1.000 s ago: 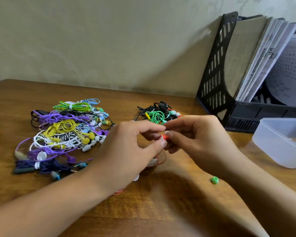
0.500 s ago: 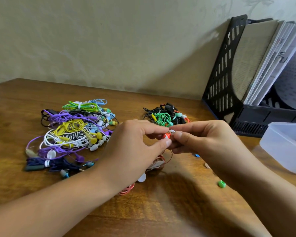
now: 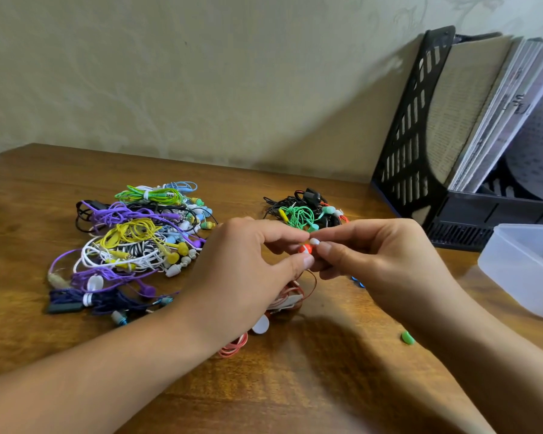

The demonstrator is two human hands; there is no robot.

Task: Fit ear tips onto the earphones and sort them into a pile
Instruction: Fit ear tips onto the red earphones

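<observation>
Large pile of earphones (image 3: 132,242) lies on the bench (image 3: 29,189) left of the left hand (image 3: 245,270). Left hand pinches the red earphone (image 3: 304,248). Right hand (image 3: 376,261) pinches a white ear tip (image 3: 314,241) against it. Green ear tip (image 3: 407,337) lies beneath the right wrist.

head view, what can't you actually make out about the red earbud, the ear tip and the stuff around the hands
Head view only:
- red earbud: mostly covered by the left hand fingers; shape unclear.
- white ear tip: too small to tell whether it is seated; right hand pinches it.
- red cable: partly hidden under the left wrist.
- clear plastic container: cut off by the right edge.
- blue piece: mostly behind the right hand.
</observation>
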